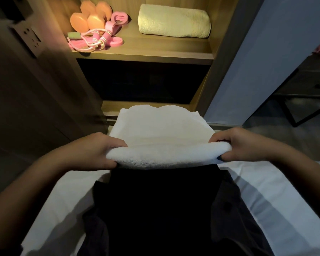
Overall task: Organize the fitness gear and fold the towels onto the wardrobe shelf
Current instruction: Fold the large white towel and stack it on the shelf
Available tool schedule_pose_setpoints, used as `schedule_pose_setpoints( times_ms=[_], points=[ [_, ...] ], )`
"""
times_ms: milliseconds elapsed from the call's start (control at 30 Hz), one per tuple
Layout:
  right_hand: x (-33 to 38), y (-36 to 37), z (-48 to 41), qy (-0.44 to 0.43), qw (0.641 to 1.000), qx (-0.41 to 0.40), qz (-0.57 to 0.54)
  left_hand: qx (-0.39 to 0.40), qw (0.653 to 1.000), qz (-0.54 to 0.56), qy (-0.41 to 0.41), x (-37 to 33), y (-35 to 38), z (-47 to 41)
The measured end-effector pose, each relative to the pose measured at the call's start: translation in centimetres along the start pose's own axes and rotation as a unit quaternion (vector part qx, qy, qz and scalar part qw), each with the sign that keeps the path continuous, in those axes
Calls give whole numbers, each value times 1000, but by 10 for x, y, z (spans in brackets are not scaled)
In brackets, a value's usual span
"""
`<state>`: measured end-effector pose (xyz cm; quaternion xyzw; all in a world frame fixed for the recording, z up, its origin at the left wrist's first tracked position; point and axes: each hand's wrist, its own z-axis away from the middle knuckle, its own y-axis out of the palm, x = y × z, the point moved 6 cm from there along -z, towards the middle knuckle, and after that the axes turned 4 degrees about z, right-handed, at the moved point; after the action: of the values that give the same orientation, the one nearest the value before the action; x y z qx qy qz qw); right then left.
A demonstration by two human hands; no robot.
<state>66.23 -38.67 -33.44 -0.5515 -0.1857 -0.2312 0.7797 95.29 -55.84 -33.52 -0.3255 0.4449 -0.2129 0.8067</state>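
Both ends of white towel (161, 130) are gripped by curled left fingers (117, 143), right fingers (219, 138) | fold is best kept level between them

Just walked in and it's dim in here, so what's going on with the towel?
A person is folding a white towel, both hands gripping its near folded edge: left hand at one end, right hand at the other. On the lit wardrobe shelf a folded cream towel already lies on the right, with orange dumbbells and a pink jump rope on the left.
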Motion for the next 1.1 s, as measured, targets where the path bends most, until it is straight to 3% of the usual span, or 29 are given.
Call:
schedule_pose_setpoints(
  times_ms=[100,167,267,333,467,600,733,833,967,1100],
  points=[
    [9,-8,6,-13,984,101,-144,123,988,89,34,-11,-15,9],
    [12,-8,10,-21,950,174,-259,209,961,176,43,-7,-24,15],
    [3,-4,7,13,911,216,-351,256,935,246,11,9,-36,11],
    [-12,-4,-4,60,916,172,-357,219,950,223,-26,20,-38,-1],
    [-43,2,-29,197,894,32,-402,22,971,200,-127,50,-44,-35],
    [-66,16,-42,278,873,-77,-392,-136,938,255,-192,74,-30,-55],
    [-76,15,-48,311,861,-180,-360,-303,884,304,-188,86,-23,-69],
    [-80,19,-49,344,833,-182,-394,-330,872,314,-180,88,-20,-81],
    [-81,33,-43,381,781,-68,-490,-303,872,332,-192,92,-20,-90],
    [-90,36,-34,397,776,-89,-482,-195,841,391,-319,97,-9,-82]
  ],
)
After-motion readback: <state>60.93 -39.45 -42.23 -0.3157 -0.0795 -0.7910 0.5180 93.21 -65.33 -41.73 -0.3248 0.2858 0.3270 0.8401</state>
